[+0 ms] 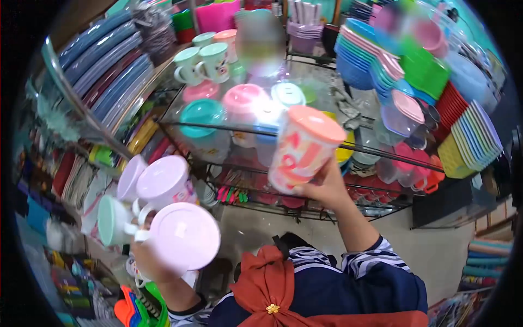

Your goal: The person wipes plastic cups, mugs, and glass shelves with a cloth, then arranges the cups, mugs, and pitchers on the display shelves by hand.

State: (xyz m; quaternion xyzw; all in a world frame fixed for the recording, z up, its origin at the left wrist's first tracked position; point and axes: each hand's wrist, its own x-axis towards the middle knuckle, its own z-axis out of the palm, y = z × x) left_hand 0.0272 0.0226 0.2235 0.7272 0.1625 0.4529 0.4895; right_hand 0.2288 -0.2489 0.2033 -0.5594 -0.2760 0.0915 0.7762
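My right hand is wrapped round a printed cup with a peach lid, tilted above the front of the shelf. Lower left, my blurred left hand is closed at the white handles of several pastel mugs. Nearest in that cluster is a mug with a lilac lid. Beside it is a mint green mug. Behind them are a larger lilac mug with a printed side and another lilac mug. Which of these the hand bears cannot be made out.
Ahead stands a wire-framed shelf with lidded containers, including a teal-lidded one. Mint green mugs stand at its back left. Stacked baskets and blue bowls crowd the right. Colourful plastic items sit low at left.
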